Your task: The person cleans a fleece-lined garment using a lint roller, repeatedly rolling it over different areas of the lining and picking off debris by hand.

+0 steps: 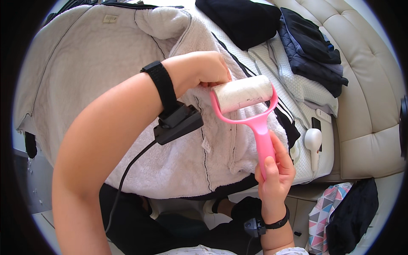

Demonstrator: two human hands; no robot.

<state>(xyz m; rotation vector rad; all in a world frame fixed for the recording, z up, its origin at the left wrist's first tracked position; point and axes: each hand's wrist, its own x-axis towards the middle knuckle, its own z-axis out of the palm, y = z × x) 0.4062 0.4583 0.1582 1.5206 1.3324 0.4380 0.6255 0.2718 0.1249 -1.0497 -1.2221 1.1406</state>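
Note:
My right hand [277,176] is wrapped around the pink handle of a lint roller [246,94], held up over the coat. The roller's white sheet carries dark specks and fluff. My left hand [204,71] reaches across with its fingers curled in at the roller's upper left end. Its fingertips are partly hidden, and I cannot make out what they pinch. Beneath both hands a coat [102,55] lies spread out, its off-white fleece lining facing up. Dark edging shows along the coat's border.
Folded dark clothes [312,51] lie at the back right, beside a black garment [240,21]. A white handheld device [313,142] rests by the beige sofa [365,85]. Lower right are a triangle-patterned cloth [325,216] and black fabric [355,214]. A cable [123,178] hangs from my left wrist's black device.

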